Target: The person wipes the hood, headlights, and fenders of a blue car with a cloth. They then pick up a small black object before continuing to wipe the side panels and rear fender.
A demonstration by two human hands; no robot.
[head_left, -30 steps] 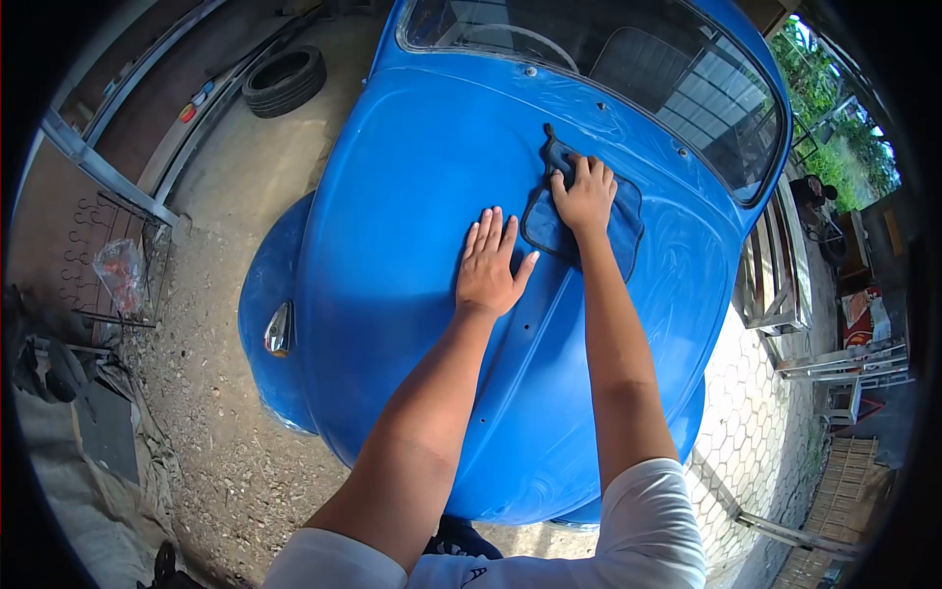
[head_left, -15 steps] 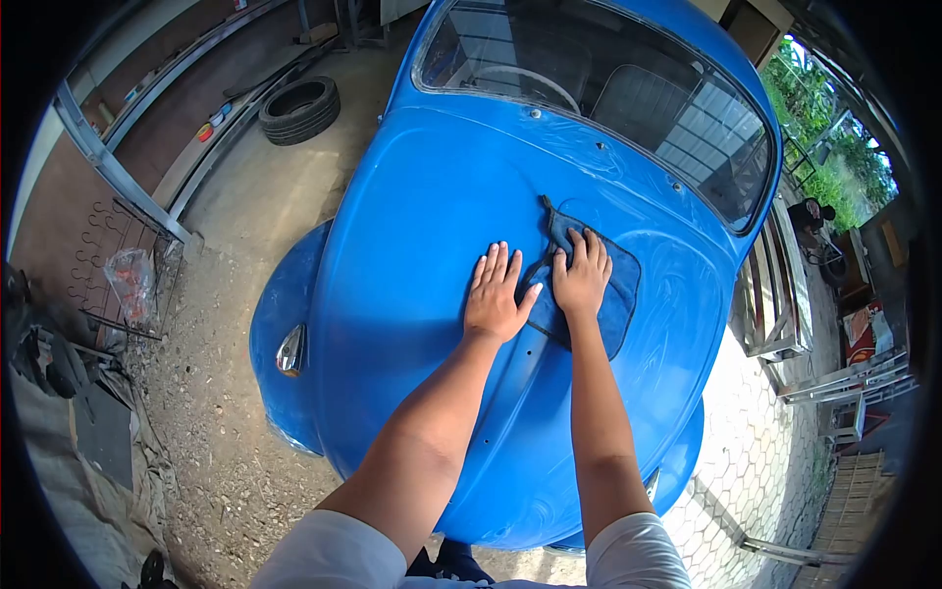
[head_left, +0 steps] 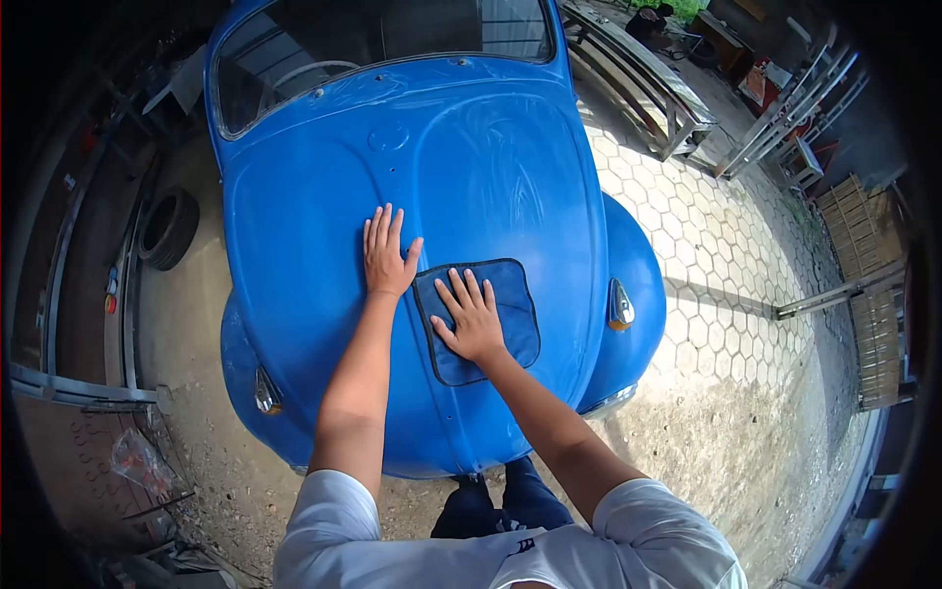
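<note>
I stand at the front of a bright blue car, leaning over its rounded hood (head_left: 491, 167). My right hand (head_left: 471, 317) lies flat, fingers spread, on a dark blue cloth (head_left: 510, 294) spread on the lower middle of the hood. My left hand (head_left: 386, 253) rests flat on the bare paint just left of the cloth, holding nothing. The windshield (head_left: 373, 39) is at the top of the view.
A chrome headlight (head_left: 619, 306) sits on the right fender, another headlight (head_left: 263, 391) on the left. A tyre (head_left: 168, 229) lies on the ground at left by metal rails. Hexagon paving (head_left: 726, 255) and metal frames (head_left: 648, 88) are on the right.
My right hand has dragged the cloth down the hood from near the windshield toward the front edge. My left hand stays flat beside it. My head has turned, swinging the view.
</note>
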